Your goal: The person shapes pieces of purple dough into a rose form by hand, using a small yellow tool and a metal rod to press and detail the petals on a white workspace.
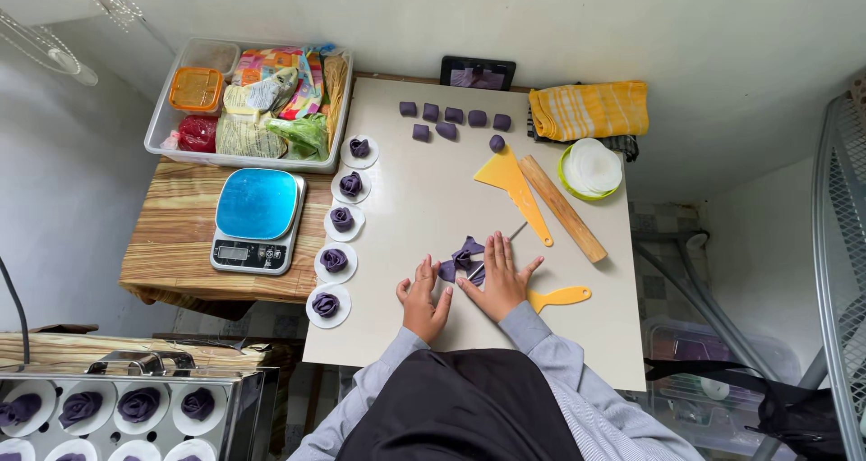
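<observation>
Both hands are working purple dough (462, 255) on the white board (406, 199) lying on the bench. Right hand (499, 281) is pressing flat, fingers spread, grip released, palm partly covering the folded dough pieces. Left hand (424, 297) is sitting just beside it, fingers loosely curled, fingertips touching the dough's left edge; nothing grasped. A thin stick (505, 243) is poking out from under the right hand.

Yellow scraper (519, 186) and wooden rolling pin (563, 208) are lying side by side beyond the hands. A second yellow tool (561, 296) is lying just right of the right hand. Cut dough chunks (456, 118) are sitting at the board's far edge. Five finished dough roses on paper rounds (341, 219) are lining the left edge. Blue-topped scale (257, 219) is sitting left of them.
</observation>
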